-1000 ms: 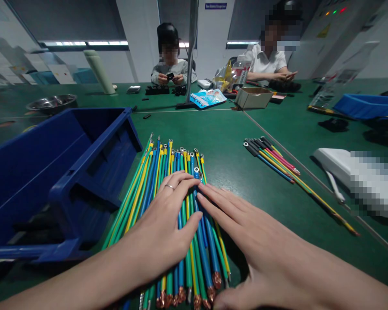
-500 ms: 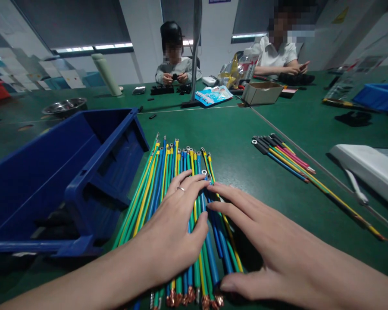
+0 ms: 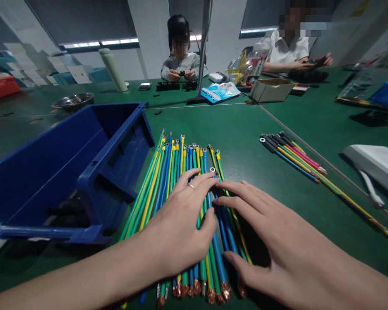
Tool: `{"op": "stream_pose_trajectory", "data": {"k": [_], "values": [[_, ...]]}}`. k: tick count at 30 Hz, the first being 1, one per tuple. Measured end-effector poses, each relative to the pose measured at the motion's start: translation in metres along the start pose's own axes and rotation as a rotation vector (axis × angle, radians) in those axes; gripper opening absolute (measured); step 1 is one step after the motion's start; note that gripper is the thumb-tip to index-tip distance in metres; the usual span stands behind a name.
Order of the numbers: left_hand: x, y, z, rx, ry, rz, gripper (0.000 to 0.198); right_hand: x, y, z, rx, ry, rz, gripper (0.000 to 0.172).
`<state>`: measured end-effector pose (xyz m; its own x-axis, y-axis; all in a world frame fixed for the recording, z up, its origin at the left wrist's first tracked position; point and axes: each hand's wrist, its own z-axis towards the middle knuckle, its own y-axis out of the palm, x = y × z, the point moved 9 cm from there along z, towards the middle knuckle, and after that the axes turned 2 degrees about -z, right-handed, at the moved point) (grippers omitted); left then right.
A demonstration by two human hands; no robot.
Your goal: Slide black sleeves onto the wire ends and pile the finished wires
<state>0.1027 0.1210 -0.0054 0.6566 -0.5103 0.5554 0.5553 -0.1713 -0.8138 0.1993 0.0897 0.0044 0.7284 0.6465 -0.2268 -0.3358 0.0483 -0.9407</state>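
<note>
Several blue and yellow-green cables lie side by side on the green table, ring terminals at the far end and bare copper strands at the near end. My left hand, with a ring on one finger, rests across the middle of them, fingers stretched out. Over the right edge of the row is my right hand, its fingers spread and its thumb beside a blue cable. The fingertips of both hands meet near two ring terminals. Parts of the cables are hidden beneath the hands.
A blue bin stands at the left, a metal bowl behind it. On the right lies a smaller group of cables near a white device. Farther back are a cardboard box, a blue packet and two people seated.
The view has shifted slightly, so the table's things appear a little farther right. Both hands keep nearly the same pose on the cables; my right thumb sits slightly higher along them.
</note>
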Motion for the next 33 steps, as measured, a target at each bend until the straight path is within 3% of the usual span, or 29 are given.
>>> {"op": "stream_pose_trajectory", "data": {"k": [11, 15, 20, 23, 30, 33], "values": [[0.003, 0.001, -0.002, 0.000, 0.026, 0.004, 0.043, 0.008, 0.009, 0.001, -0.031, 0.071, 0.131, 0.072], [0.003, 0.002, -0.002, -0.015, 0.020, 0.006, 0.042, 0.007, 0.004, 0.005, 0.004, 0.029, 0.151, 0.061], [0.004, 0.001, -0.002, -0.018, 0.026, 0.018, 0.041, 0.006, 0.001, 0.010, -0.002, -0.140, 0.067, 0.039], [0.004, 0.002, -0.003, -0.022, 0.026, 0.021, 0.043, 0.013, -0.001, 0.011, 0.036, -0.148, 0.042, 0.032], [0.005, -0.005, -0.006, -0.003, 0.010, 0.015, 0.039, 0.048, -0.024, 0.008, 0.250, 0.088, 0.354, 0.029], [0.027, 0.001, -0.008, -0.144, 0.206, 0.036, 0.043, 0.074, -0.028, 0.002, 0.376, 0.289, 0.658, 0.030]]}}
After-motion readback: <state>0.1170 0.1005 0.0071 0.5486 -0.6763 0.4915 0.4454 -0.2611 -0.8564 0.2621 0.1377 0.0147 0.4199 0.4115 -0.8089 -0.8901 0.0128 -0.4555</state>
